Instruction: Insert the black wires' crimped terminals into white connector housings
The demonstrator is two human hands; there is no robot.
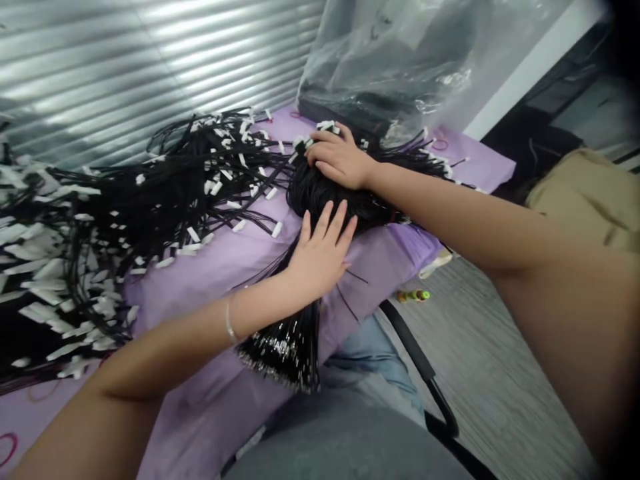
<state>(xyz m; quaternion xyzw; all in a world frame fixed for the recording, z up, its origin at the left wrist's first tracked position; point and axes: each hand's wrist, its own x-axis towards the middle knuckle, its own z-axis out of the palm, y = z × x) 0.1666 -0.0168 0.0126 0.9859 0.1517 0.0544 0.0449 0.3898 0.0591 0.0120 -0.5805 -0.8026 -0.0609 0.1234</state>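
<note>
A thick bundle of thin black cables lies on the purple cloth in front of me, looped over at the top. White connectors show at its far end. Its near end fans out into many shiny metal tips. My left hand rests on the middle of the bundle, palm down, with the fingers spread. At the top of the bundle, my right hand curls its fingers over the cables beside the white connectors. Its palm and the undersides of its fingers are hidden.
A large heap of black cables with white connectors covers the left side of the purple cloth. Blinds and a plastic-wrapped object stand behind. A small, colourful tube-like item lies at the right, below the cloth's edge.
</note>
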